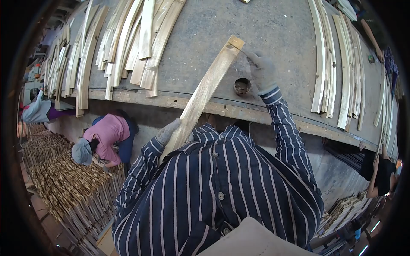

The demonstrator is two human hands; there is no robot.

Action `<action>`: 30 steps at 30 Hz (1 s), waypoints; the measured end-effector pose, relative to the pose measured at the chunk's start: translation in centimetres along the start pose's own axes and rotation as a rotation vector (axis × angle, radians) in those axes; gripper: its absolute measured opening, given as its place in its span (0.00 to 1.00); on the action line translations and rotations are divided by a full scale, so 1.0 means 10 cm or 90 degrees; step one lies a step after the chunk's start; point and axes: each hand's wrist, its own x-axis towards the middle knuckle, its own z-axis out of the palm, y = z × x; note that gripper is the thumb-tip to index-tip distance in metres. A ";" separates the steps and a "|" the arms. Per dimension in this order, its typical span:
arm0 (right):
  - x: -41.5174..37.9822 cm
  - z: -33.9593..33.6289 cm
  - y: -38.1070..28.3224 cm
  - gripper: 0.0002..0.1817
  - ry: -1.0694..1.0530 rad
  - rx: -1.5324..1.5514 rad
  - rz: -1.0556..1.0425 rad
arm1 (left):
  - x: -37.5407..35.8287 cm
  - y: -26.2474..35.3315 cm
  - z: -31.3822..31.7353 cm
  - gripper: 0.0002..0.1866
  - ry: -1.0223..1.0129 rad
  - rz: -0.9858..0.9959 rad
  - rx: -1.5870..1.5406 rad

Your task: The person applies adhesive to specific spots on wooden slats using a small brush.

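Observation:
A long pale wooden board (207,87) slants away from my body across the table edge, its darker far end resting over the tabletop. My left hand (168,131), in a grey glove, grips the near part of the board along its side. Also gloved in grey, my right hand (264,70) is beside the board's far end and smeared by motion. From its fingers a thin dark tip reaches the board's end; the kind of tool cannot be made out. Just below and left of that hand stands a small round tin (242,85) with dark contents.
The grey table (205,38) has a worn wooden front edge. Several wooden strips lie at its left (128,42) and right (341,64). A person in a pink top (112,132) bends over stacked wood (64,179) at lower left. Other people are at the far right.

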 end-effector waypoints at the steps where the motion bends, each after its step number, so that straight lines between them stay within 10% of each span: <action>1: 0.02 -0.01 -0.01 0.19 0.004 0.000 -0.003 | -0.03 0.03 0.05 0.39 -0.001 0.004 0.003; 30: -0.26 -0.27 0.02 0.21 0.172 -0.228 -0.104 | -0.01 -0.13 -0.25 0.32 -0.018 0.000 -0.014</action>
